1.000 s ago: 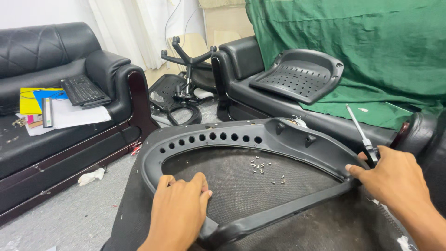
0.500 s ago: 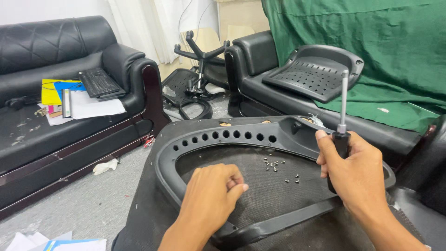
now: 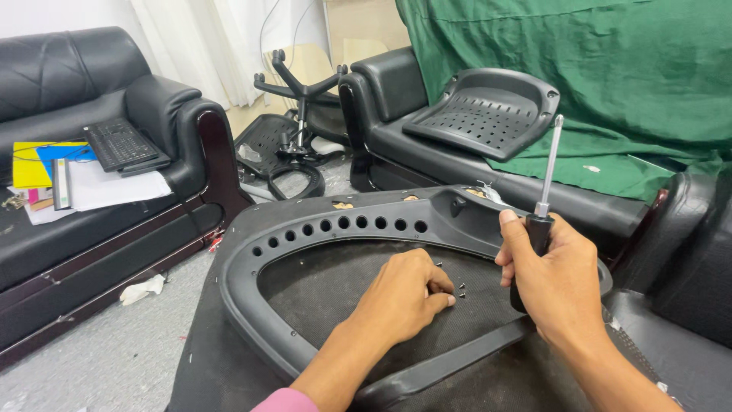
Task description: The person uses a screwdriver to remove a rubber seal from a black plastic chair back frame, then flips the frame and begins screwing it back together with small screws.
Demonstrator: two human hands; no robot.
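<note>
From the head view, the right hand [image 3: 560, 278] is gripping a screwdriver [image 3: 540, 217] in a closed fist, its shaft pointing up. The left hand [image 3: 404, 294] is curling loosely, fingertips pinching at small screws [image 3: 460, 288] lying on the dark mesh [image 3: 328, 286] inside a black plastic frame [image 3: 252, 252]. The frame is lying flat on a black surface just in front of the person. Behind it, a perforated seat shell [image 3: 484, 111] is resting on a sofa [image 3: 396, 130] beside green cloth [image 3: 610, 69]; a keyboard [image 3: 122, 145] is sitting on another couch [image 3: 84, 206] to the left.

The left hand [image 3: 402, 294] and right hand [image 3: 553, 278] are bare, without gloves or rings; a pink sleeve edge [image 3: 286, 400] shows behind the left forearm.
</note>
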